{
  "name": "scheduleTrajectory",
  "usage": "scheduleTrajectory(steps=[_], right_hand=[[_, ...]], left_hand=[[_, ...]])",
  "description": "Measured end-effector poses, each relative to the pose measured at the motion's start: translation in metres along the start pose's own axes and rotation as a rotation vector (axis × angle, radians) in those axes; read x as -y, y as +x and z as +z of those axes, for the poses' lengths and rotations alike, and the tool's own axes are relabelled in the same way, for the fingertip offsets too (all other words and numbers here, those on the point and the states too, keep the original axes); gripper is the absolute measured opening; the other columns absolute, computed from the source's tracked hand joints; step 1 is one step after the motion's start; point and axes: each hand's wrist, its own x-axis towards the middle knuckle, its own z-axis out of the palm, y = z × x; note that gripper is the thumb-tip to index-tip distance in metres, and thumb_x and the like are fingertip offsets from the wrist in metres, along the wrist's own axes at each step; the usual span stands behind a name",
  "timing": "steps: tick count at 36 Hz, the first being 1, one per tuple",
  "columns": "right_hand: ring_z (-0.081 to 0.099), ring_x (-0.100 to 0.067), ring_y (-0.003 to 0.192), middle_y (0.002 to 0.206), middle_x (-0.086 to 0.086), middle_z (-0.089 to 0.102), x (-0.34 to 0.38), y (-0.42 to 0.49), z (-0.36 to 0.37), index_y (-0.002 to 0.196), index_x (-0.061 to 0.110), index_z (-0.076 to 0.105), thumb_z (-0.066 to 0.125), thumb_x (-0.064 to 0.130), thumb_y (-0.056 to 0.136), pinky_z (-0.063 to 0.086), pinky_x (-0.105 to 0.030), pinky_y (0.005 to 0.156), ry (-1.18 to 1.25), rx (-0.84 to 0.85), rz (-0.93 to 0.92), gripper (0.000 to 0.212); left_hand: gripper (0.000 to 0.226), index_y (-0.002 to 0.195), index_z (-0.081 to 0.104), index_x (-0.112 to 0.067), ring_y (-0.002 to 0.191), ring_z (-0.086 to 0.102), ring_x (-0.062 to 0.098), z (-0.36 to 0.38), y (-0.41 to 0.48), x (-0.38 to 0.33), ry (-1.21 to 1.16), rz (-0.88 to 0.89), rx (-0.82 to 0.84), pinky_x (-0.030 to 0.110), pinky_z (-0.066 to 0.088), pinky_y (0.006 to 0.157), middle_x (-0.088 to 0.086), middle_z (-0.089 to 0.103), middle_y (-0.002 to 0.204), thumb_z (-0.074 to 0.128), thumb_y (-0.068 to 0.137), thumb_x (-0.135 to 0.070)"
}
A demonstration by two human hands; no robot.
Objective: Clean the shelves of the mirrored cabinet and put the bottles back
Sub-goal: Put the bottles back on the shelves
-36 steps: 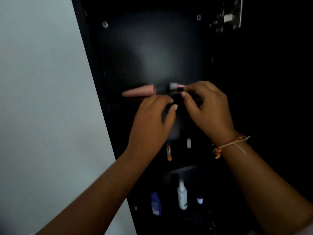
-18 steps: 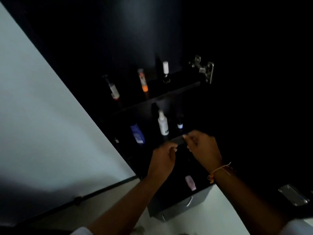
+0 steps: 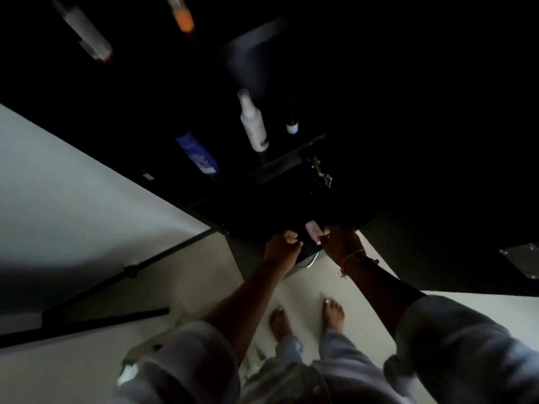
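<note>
**Both hands at the cabinet's lowest shelf, beside a pink bottle**

Head view: The left hand (image 3: 282,243) is curled into a fist, fingers pressed together at the front edge of the dark cabinet (image 3: 262,205); whether it holds anything cannot be told, as the shelf there is black and blurred. The right hand (image 3: 339,242) has its fingers drawn together, and its fingertips (image 3: 323,238) touch the lower end of a pink bottle (image 3: 312,231); whether they pinch it or only rest against it is unclear. That bottle lies on the bottom shelf, between the two hands and nearer the right. A thread band (image 3: 351,259) circles the right wrist.

Five more bottles show higher in the cabinet. On the shelf above the hands stand three: a blue one (image 3: 198,154) to the left, a white spray bottle (image 3: 253,122) in the middle, and a small dark vial (image 3: 291,123) just right of it. Higher up, well apart from the hands, are two: a clear tube (image 3: 87,33) and an orange-tipped tube (image 3: 180,13). A metal hinge (image 3: 320,172) sits on the cabinet's right side. Two bare feet (image 3: 306,317) stand on the pale floor (image 3: 189,272) below.
</note>
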Motion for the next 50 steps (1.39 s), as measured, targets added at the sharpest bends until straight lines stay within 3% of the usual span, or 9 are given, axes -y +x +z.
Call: scheduleTrajectory(steps=[6,13,21,29,37,39,41,46,50], right_hand=[[0.064,-0.024,0.092,0.095,-0.003,0.068,-0.023,0.036,0.034,0.103,0.019,0.062,0.033,0.080,0.082,0.052,-0.037,0.082,0.036,-0.034,0.077,0.071],[0.058,-0.019,0.083,0.079,0.010,0.055,-0.021,0.057,0.052,0.084,0.032,0.055,0.048,0.061,0.086,0.043,-0.032,0.070,-0.029,-0.062,0.089,0.030],[0.063,-0.027,0.103,0.111,-0.009,0.066,-0.017,0.053,0.055,0.117,0.012,0.060,0.066,0.043,0.086,0.052,-0.033,0.080,-0.169,-0.021,0.024,0.045],[0.067,-0.022,0.094,0.101,-0.005,0.070,0.017,0.020,0.033,0.104,0.013,0.069,0.074,0.026,0.080,0.058,-0.036,0.078,-0.025,-0.088,-0.273,0.027],[0.059,-0.002,0.086,0.099,0.007,0.063,0.096,-0.023,-0.042,0.096,0.023,0.072,0.073,0.017,0.078,0.035,0.003,0.076,0.113,-0.257,-0.520,0.019],[0.059,0.000,0.089,0.100,0.008,0.063,0.114,-0.035,-0.062,0.097,0.020,0.073,0.073,0.015,0.080,0.033,0.004,0.081,0.160,-0.298,-0.611,0.018],[0.061,0.002,0.090,0.101,0.009,0.064,0.132,-0.050,-0.082,0.098,0.019,0.073,0.072,0.014,0.081,0.037,0.001,0.083,0.215,-0.329,-0.690,0.017],[0.063,-0.008,0.094,0.100,0.018,0.063,0.177,-0.082,-0.128,0.099,0.027,0.072,0.077,0.018,0.077,0.054,-0.026,0.082,0.202,-0.492,-0.912,0.024],[0.061,-0.011,0.096,0.099,0.025,0.057,0.212,-0.115,-0.167,0.101,0.023,0.071,0.078,0.017,0.077,0.053,-0.026,0.083,0.191,-0.658,-1.082,0.026]], left_hand=[[0.028,0.116,0.062,-0.011,0.106,0.064,0.022,0.021,0.020,0.026,-0.020,-0.081,0.027,0.035,0.051,0.093,0.008,0.069,0.112,0.064,0.090,-0.022],[0.029,0.116,0.061,-0.008,0.107,0.063,0.024,0.024,0.029,0.039,-0.041,-0.109,0.012,0.039,0.050,0.094,0.012,0.068,0.113,0.064,0.090,-0.021],[0.030,0.117,0.060,-0.007,0.109,0.063,0.027,0.025,0.020,0.048,-0.056,-0.111,0.002,0.040,0.051,0.093,0.013,0.066,0.114,0.066,0.089,-0.018],[0.048,0.135,0.052,-0.014,0.118,0.057,0.019,-0.017,-0.010,0.005,0.081,0.225,-0.203,0.027,0.047,0.098,0.007,0.054,0.131,0.065,0.089,-0.014],[0.050,0.110,0.058,-0.038,0.097,0.055,0.000,-0.082,-0.055,-0.054,0.022,0.646,-0.460,0.018,0.047,0.089,-0.037,0.051,0.103,0.068,0.081,0.001],[0.036,0.110,0.063,-0.031,0.102,0.059,0.012,-0.099,-0.064,-0.066,0.041,0.714,-0.545,0.030,0.049,0.094,-0.024,0.056,0.111,0.067,0.084,-0.005],[0.026,0.112,0.064,-0.023,0.103,0.060,0.015,-0.116,-0.072,-0.079,0.048,0.765,-0.624,0.029,0.046,0.096,-0.003,0.059,0.113,0.066,0.089,-0.012],[0.027,0.117,0.056,-0.036,0.106,0.051,0.006,-0.162,-0.110,-0.121,0.105,0.948,-0.733,0.013,0.037,0.097,-0.011,0.052,0.113,0.058,0.096,-0.019],[0.026,0.121,0.063,-0.018,0.111,0.050,0.009,-0.195,-0.138,-0.152,0.136,1.041,-0.840,0.018,0.039,0.098,-0.009,0.051,0.117,0.055,0.097,-0.022]])
